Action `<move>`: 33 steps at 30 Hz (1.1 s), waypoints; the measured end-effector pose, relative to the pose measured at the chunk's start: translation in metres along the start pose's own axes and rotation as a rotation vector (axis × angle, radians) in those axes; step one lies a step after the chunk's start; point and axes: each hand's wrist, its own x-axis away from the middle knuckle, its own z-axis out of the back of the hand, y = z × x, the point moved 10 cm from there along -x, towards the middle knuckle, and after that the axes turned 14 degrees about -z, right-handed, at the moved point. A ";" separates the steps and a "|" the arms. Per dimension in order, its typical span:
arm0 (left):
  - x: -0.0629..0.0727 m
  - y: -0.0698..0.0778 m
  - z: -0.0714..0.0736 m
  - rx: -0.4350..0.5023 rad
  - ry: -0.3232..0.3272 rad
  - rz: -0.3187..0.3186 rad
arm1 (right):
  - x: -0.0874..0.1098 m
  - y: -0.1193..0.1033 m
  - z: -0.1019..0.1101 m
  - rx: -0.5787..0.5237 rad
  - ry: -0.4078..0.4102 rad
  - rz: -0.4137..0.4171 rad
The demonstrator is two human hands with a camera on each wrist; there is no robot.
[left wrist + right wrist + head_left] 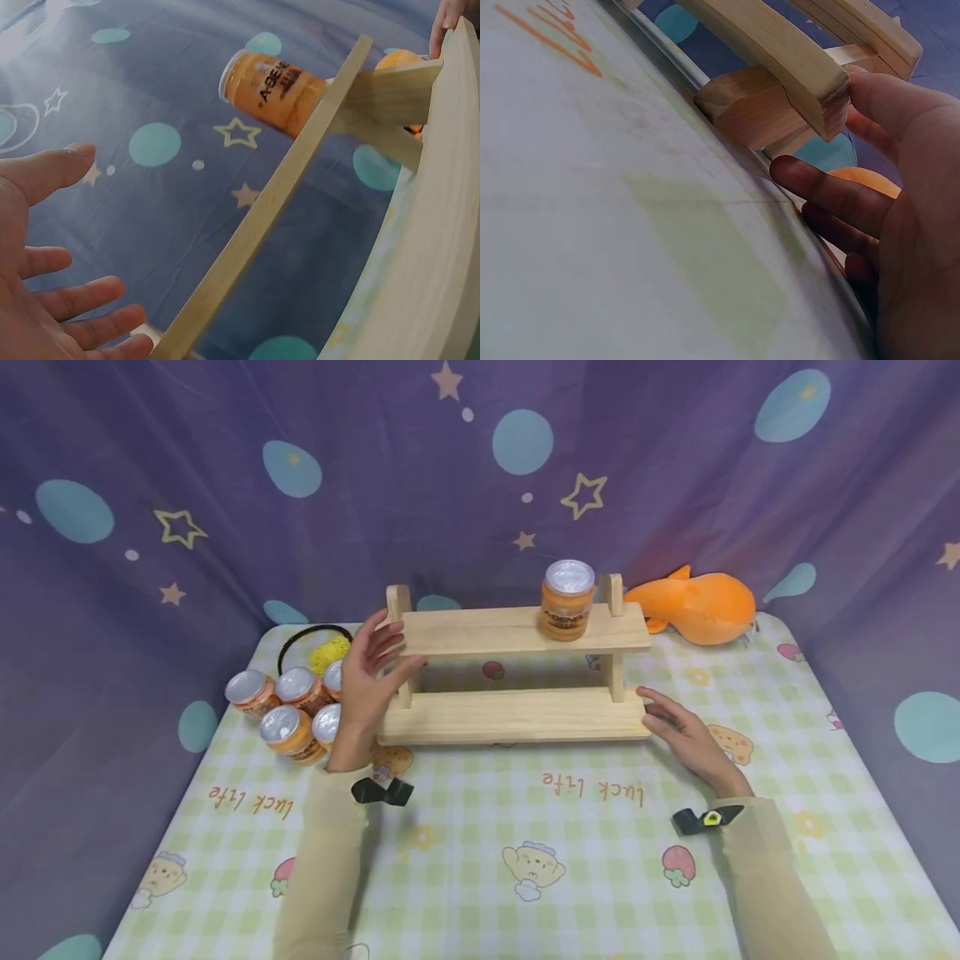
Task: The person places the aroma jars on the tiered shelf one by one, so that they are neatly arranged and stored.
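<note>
A two-tier wooden shelf stands on the table. One orange jar with a clear silvery lid sits upright toward the right of its upper board; the left wrist view shows the same jar beyond the board's edge. My left hand is at the shelf's left end, its fingers spread and thumb apart in the left wrist view. At the lower board's right end is my right hand. In the right wrist view its thumb meets the board's corner, while the other fingers extend loosely beside it.
Several more orange jars cluster left of the shelf, partly hidden behind my left hand. Behind them lie a yellow fuzzy item and a black cord loop. An orange plush toy rests at the back right, near the purple curtain.
</note>
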 end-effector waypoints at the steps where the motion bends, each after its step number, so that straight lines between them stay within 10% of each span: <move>1: 0.002 -0.001 0.004 0.000 0.008 0.005 | 0.000 0.000 0.000 0.000 -0.001 0.003; 33: 0.043 -0.009 0.112 -0.103 0.239 0.099 | 0.000 0.001 0.000 0.009 0.010 0.002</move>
